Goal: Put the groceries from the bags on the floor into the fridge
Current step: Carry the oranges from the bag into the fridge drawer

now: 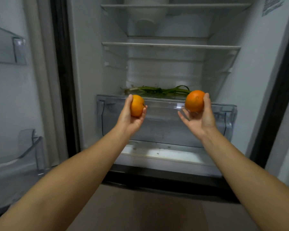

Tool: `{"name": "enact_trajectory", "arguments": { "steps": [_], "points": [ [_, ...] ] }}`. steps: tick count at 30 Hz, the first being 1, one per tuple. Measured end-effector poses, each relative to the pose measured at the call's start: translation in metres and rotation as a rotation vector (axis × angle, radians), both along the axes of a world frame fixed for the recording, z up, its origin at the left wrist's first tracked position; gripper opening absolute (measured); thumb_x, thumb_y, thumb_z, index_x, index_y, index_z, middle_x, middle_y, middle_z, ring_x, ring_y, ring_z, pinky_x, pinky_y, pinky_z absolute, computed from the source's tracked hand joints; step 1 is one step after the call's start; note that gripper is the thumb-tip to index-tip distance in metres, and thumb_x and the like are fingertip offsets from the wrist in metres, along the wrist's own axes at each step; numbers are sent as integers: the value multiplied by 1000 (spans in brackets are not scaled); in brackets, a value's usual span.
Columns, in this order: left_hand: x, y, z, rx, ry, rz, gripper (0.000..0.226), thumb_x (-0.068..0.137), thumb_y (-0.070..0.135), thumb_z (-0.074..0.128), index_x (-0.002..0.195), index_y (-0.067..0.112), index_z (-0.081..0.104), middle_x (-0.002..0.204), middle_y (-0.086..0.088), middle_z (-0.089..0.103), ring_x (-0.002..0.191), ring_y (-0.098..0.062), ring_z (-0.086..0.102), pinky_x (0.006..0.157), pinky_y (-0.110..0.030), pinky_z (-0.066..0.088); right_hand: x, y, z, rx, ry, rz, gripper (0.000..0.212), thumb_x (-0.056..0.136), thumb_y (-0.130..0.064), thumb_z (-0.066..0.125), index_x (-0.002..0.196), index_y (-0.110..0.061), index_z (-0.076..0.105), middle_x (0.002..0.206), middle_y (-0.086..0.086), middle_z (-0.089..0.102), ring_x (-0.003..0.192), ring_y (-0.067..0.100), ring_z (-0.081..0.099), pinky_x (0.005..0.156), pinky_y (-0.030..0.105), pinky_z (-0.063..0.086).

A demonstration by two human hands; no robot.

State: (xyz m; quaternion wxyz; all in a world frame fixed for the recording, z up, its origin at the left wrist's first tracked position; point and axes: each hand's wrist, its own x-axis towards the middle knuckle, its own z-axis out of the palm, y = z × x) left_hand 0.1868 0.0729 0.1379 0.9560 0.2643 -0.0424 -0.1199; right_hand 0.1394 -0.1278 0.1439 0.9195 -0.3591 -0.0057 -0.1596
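With the fridge [90,67] open, the left hand [132,117] cups one orange [136,105] and the right hand [199,117] grips another orange [195,100], both before the clear drawer [165,127]; next, probably, setting them on the shelf beside the greens [158,90].

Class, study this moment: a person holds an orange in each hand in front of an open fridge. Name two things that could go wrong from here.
1. The right hand holds its orange loosely, fingers spread, so it might slip and drop.
2. The green onions lie on the shelf above the clear drawer; oranges set there may crush them or roll off the front edge. The left hand grips its orange more securely.
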Motion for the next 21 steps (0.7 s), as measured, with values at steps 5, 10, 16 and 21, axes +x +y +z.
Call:
{"name": "enact_trajectory", "arguments": {
  "steps": [5,10,16,21],
  "points": [
    [-47,21,3,33,-5,-23,54,84,38,68,125,11,46,106,-18,54,78,-26,61,44,-23,53,-47,14,-7,-18,-19,-30,68,84,-51,59,139,-16,39,126,12,51,106,26,57,83,45,52],
    [-83,34,-1,59,-20,-57,53,83,37,68,125,12,46,108,-17,53,78,-26,61,44,-23,53,-87,27,-3,-38,11,-59,62,86,-54,57,132,-15,42,119,11,51,104,26,56,81,42,53],
    [-118,48,-1,86,-28,-86,41,84,38,67,112,13,51,106,-16,54,82,-25,61,47,-22,55,-119,31,-6,-60,10,-59,68,83,-57,58,135,-15,42,129,15,50,116,30,54,78,41,53],
    [-132,51,-1,92,-17,-87,44,84,36,67,117,14,48,113,-18,52,88,-27,62,48,-25,57,-131,31,-8,-75,25,-49,69,82,-55,60,136,-16,40,132,16,49,113,30,57,77,43,53]
  ]
}}
